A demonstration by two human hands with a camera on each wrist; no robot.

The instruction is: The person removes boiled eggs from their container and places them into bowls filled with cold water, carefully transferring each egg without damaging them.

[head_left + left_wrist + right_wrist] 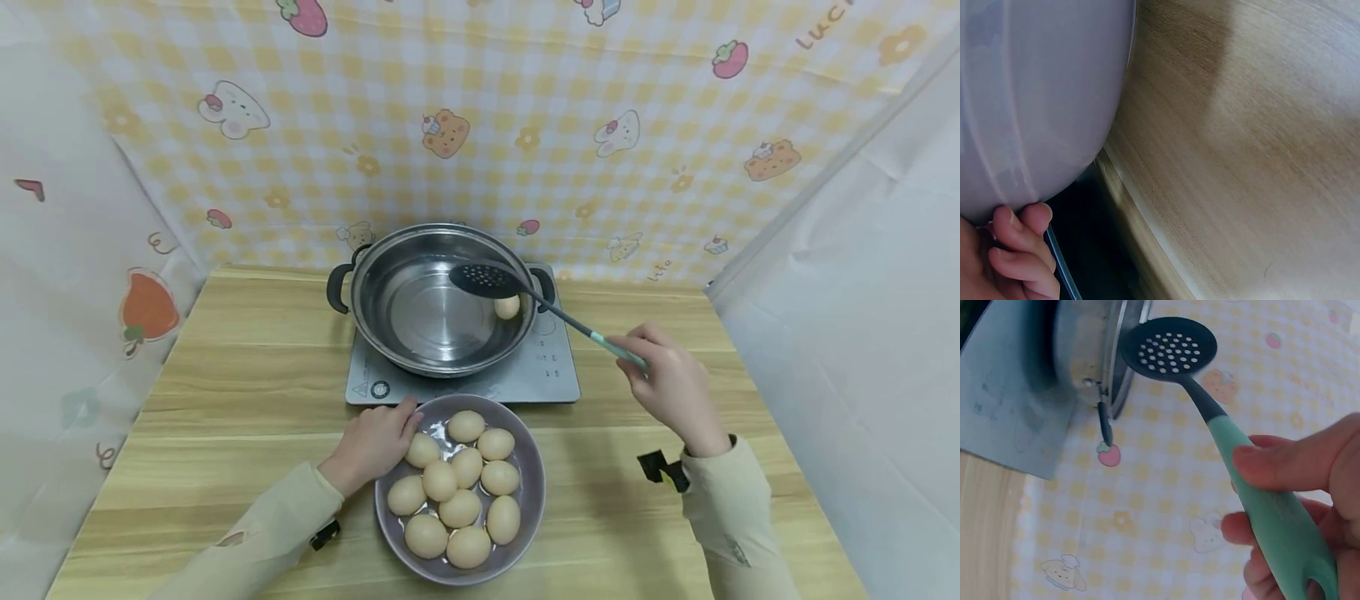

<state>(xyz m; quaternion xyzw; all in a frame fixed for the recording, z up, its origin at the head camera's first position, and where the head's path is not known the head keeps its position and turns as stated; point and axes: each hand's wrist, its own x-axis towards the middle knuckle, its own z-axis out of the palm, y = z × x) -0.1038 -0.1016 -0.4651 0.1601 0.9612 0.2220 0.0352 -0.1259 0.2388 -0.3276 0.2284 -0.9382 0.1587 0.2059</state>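
Note:
My right hand [670,379] grips the green handle [1266,512] of a slotted skimmer [1169,349], thumb along its top. In the head view the skimmer's black perforated head [483,280] hangs over the right part of a steel pot [442,367]. One egg [507,307] is in the pot, partly under the skimmer. My left hand [378,442] holds the upper left rim of a purple-grey bowl [534,521], its fingertips [1038,215] against the bowl's outer wall. Several light brown eggs [460,508] lie in the bowl.
The pot stands on a flat grey induction cooker [465,392] at the back of the wooden table [247,375], its black side handles [339,288] jutting out. Behind hangs a yellow checked cloth [480,100]; white sheets [862,292] flank both sides.

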